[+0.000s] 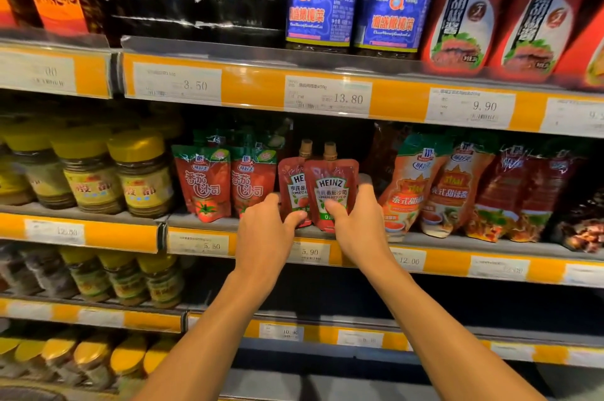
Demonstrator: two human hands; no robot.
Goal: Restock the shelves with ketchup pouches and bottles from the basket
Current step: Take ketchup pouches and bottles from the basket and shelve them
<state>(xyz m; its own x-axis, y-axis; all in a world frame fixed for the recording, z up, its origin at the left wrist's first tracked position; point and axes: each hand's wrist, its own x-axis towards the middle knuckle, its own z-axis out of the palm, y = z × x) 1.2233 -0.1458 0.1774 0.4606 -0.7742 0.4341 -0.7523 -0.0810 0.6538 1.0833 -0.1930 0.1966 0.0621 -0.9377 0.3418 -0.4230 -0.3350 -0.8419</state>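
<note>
Two red Heinz ketchup pouches with tan caps stand on the middle shelf (228, 224). My right hand (356, 221) grips the front pouch (331, 185) near its bottom, thumb on its face and fingers behind its right side. The second pouch (292, 186) stands just left and slightly behind; my left hand (268, 224) touches its lower edge with the thumb, fingers curled at its left side. The basket is out of view.
Red tomato-sauce pouches (209, 185) stand to the left, yellow-lidded jars (143, 178) beyond them. Orange chilli-sauce pouches (411, 185) crowd the right side. A dark gap lies behind the Heinz pouches. Bottles fill the upper shelf (255, 87); more jars sit on lower shelves.
</note>
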